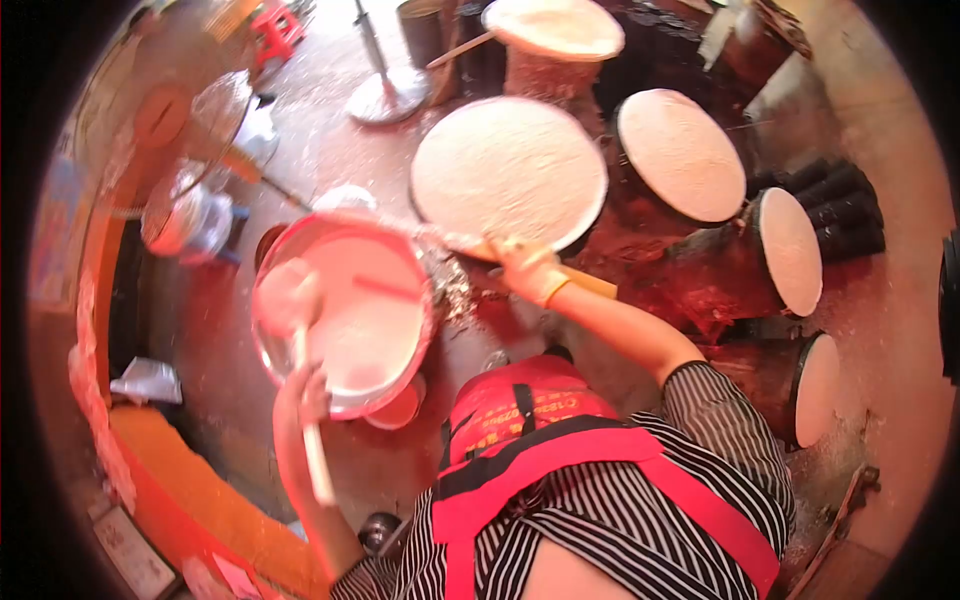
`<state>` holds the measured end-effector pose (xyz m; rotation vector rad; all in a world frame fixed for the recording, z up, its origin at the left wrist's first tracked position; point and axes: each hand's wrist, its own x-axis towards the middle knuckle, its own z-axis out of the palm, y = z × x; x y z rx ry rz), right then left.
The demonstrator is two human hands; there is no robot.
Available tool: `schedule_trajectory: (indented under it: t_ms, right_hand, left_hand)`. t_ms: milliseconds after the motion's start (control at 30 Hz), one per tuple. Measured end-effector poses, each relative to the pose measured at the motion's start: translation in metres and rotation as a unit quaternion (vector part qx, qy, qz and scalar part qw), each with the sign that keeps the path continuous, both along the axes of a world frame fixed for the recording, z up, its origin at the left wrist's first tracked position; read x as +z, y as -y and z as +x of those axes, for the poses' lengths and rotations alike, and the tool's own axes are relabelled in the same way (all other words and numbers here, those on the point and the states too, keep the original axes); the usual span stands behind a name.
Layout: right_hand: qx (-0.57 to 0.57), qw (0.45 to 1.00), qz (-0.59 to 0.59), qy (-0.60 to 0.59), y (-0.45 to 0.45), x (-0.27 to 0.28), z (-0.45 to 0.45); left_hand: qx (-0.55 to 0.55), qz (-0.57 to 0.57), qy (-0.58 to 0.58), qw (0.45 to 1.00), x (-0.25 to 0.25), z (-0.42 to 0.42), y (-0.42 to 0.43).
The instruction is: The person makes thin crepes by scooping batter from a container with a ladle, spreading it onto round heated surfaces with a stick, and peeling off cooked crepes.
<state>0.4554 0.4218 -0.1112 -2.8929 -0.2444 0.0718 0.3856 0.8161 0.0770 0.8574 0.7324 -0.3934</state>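
My left hand (302,396) is wrapped round the pale handle of a ladle (292,296), whose round head is over the left part of a wide basin (424,345) of pinkish liquid. My right hand (527,268), in a thin yellowish glove, is at the near edge of a large round pan (508,172) covered with a pale, grainy layer. Its fingers are bent beside the rim and a yellowish flat strip (590,283). Whether they grip the rim or the strip is too blurred to tell.
More round pale-topped containers (682,155) stand at the back and right, one with a stick beside it. A metal stand (388,96) is behind the basin. Black cylinders (845,215) lie at the far right. A fan (165,115) and an orange ledge (190,480) are on the left.
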Motion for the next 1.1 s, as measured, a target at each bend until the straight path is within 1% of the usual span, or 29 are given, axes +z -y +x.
schedule_trajectory:
  t_ms: [33,100,133,167,200,233,300,367,400,433,467,500,533,567,600,633,667,700,733,767,800,833,900,933,967,1000,1033,1100]
  right_hand:
    - [0.004,1.000,0.003,-0.015,0.008,-0.003,0.006]
    - [0.036,0.998,0.055,-0.004,0.028,0.014,0.010]
    - [0.057,0.996,0.063,0.022,0.036,0.003,0.014]
    - [0.079,0.993,0.072,0.048,0.044,-0.007,0.018]
    - [0.115,0.992,0.054,0.028,0.054,-0.005,0.024]
    - [0.119,0.991,0.054,0.031,0.059,0.000,0.029]
    - [0.162,0.984,0.046,0.058,0.067,0.005,0.032]
    - [0.181,0.981,0.050,0.056,0.076,0.002,0.041]
    - [0.176,0.983,0.037,0.024,0.080,0.006,0.050]
    - [0.176,0.984,0.023,-0.007,0.082,0.019,0.060]
    - [0.110,0.994,0.015,-0.021,0.082,0.034,0.068]
    - [0.148,0.989,0.003,-0.009,0.093,0.039,0.085]
    - [0.177,0.984,-0.024,-0.028,0.101,0.079,0.105]
    - [0.109,0.992,0.000,-0.065,0.105,0.137,0.117]
    - [0.064,0.996,0.037,-0.059,0.115,0.133,0.150]
    - [0.070,0.997,0.041,0.012,0.126,0.148,0.176]
    - [0.081,0.994,0.053,0.041,0.137,0.172,0.203]
    - [0.088,0.988,0.085,0.093,0.149,0.197,0.222]
    - [0.115,0.985,0.087,0.100,0.161,0.227,0.246]
    - [0.067,0.992,0.051,0.097,0.174,0.258,0.262]
    - [0.050,0.993,0.070,0.076,0.190,0.298,0.275]
    - [0.032,0.994,0.087,0.057,0.216,0.323,0.296]
    - [0.029,0.960,0.218,0.174,0.296,0.334,0.368]
    - [-0.009,0.924,0.336,0.181,0.315,0.343,0.373]
    - [-0.046,0.874,0.449,0.183,0.345,0.350,0.389]
    - [-0.190,0.902,0.369,0.121,0.406,0.343,0.430]
    - [-0.188,0.901,0.368,0.129,0.458,0.321,0.468]
    - [-0.056,0.930,0.269,0.244,0.537,0.256,0.540]
  left_hand:
    - [-0.045,0.199,0.044,0.978,0.007,-0.016,0.026]
    - [-0.086,0.284,0.094,0.950,0.029,-0.044,0.077]
    - [-0.089,0.284,0.093,0.950,0.027,-0.048,0.090]
    - [-0.085,0.187,0.077,0.976,0.026,-0.050,0.096]
    - [-0.077,0.088,0.062,0.991,0.025,-0.049,0.098]
    - [-0.019,-0.088,0.000,0.996,0.021,-0.042,0.094]
    - [0.059,-0.235,-0.090,0.966,0.010,-0.042,0.114]
    - [0.081,-0.358,-0.079,0.927,-0.001,-0.047,0.137]
    - [0.088,-0.392,-0.086,0.912,-0.003,-0.047,0.145]
    - [0.100,-0.394,-0.093,0.909,-0.001,-0.046,0.154]
    - [0.092,-0.368,-0.093,0.921,0.003,-0.043,0.160]
    - [0.089,-0.338,-0.094,0.932,0.008,-0.040,0.164]
    - [0.060,-0.310,-0.085,0.945,0.014,-0.033,0.168]
    - [0.045,-0.265,-0.082,0.960,0.022,-0.026,0.174]
    - [0.031,-0.245,-0.086,0.965,0.027,-0.019,0.176]
    - [0.012,-0.226,-0.088,0.970,0.030,-0.010,0.177]
    - [0.022,-0.224,-0.087,0.970,0.031,0.000,0.179]
    - [0.002,-0.224,-0.082,0.971,0.033,0.007,0.181]
    - [-0.018,-0.224,-0.078,0.971,0.035,0.017,0.185]
    - [-0.013,-0.221,-0.078,0.972,0.040,0.027,0.192]
    - [-0.007,-0.225,-0.078,0.971,0.047,0.038,0.199]
    - [-0.002,-0.229,-0.075,0.971,0.052,0.048,0.208]
    - [-0.006,-0.229,-0.053,0.972,0.057,0.069,0.223]
    - [-0.001,-0.196,-0.033,0.980,0.064,0.070,0.229]
    - [0.003,-0.162,-0.015,0.987,0.069,0.082,0.242]
    - [0.001,-0.168,0.011,0.986,0.071,0.095,0.253]
    - [0.004,-0.150,0.029,0.988,0.076,0.106,0.265]
    - [0.022,-0.199,0.061,0.978,0.087,0.132,0.299]
